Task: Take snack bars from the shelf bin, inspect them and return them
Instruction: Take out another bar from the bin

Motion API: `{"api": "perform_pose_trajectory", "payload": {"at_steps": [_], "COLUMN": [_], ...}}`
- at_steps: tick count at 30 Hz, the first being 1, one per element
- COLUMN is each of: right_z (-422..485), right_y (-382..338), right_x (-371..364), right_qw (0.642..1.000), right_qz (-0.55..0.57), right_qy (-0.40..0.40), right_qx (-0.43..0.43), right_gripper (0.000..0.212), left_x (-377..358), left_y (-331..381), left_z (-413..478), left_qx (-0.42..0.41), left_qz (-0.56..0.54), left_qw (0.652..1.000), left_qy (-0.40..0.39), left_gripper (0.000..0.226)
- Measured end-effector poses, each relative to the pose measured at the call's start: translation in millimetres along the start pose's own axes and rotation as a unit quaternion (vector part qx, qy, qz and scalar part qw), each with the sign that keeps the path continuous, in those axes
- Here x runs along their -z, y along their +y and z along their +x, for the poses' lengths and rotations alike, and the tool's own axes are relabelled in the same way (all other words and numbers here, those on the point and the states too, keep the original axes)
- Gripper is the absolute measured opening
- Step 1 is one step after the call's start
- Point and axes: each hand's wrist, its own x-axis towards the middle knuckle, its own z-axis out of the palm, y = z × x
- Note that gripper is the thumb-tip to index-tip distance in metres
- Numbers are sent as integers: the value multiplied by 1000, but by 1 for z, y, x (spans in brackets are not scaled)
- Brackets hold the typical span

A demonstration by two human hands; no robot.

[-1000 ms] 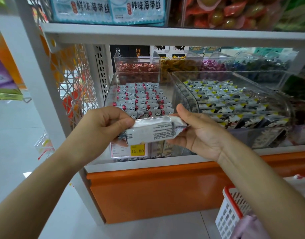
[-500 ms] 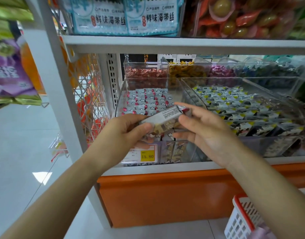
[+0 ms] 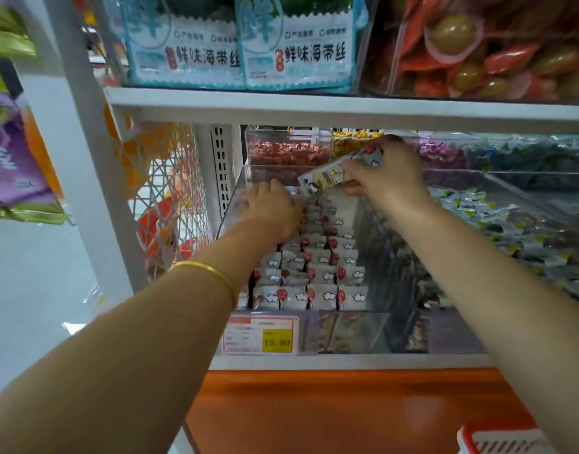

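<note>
A clear shelf bin [image 3: 347,332] holds rows of grey-white snack bars [image 3: 321,276] with red and cloud marks. My right hand [image 3: 386,175] grips one snack bar [image 3: 327,176] above the back of the bin, tilted with its left end lower. My left hand [image 3: 273,208] reaches into the back left of the bin, palm down on the packed bars. Its fingertips are hidden behind the hand, so I cannot see whether they hold anything.
A yellow price tag [image 3: 276,340] marked 15.80 sits on the bin's front. A neighbouring bin [image 3: 511,224] of yellow-and-black wrapped snacks stands to the right. The upper shelf board [image 3: 314,108] hangs close above both hands. A white basket [image 3: 498,442] is at bottom right.
Both hands have moved forward from in front of the bin into it. The left hand let go of the bar, which the right hand alone now carries toward the bin's back.
</note>
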Motion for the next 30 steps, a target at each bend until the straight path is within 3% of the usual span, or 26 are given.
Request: {"api": "perform_pose_trajectory", "payload": {"at_steps": [3,9,13,20,26,30], "right_z": [17,43,55,74,88,88], "right_y": [7,22,23,19,22,22], "right_x": [-8,-23,-32,-72,-109,-128], "right_qw": [1000,997,995,999,983,969], "right_qz": [-1,47,56,-22,-146,-179], "right_qy": [-6,5,-3,-36,-73,-127], "right_qx": [-8,-66,-86,30,85,115], "right_gripper": [25,25,31,13,37,33], "left_x": [-10,-21,-23,-13,-13,-8], "left_y": [-11,-21,-21,-16,-12,-9], "left_z": [24,48,53,42,16,7], "left_qx": [6,17,40,40,31,26], "left_qz": [54,105,81,111,147,132], "left_qw": [998,992,993,983,981,981], "left_qy": [-28,-68,-78,-141,-122,-141], "left_gripper": [74,90,96,93,85,79]}}
